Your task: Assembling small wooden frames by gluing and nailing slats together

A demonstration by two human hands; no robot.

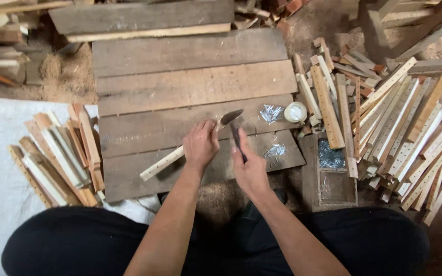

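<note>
Our left hand (200,144) is closed over a pale wooden strip (162,163), pinning it flat on the grey boards (190,87) so it stays put under a blow. Our right hand (249,168) grips the hammer (234,125) by its handle, its head just above the left fingers. Loose nails (275,151) lie within reach to the right.

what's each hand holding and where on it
Left hand grips a pale perforated wooden strip near its upper end; right hand holds a dark-handled metal hammer by the handle.
</note>
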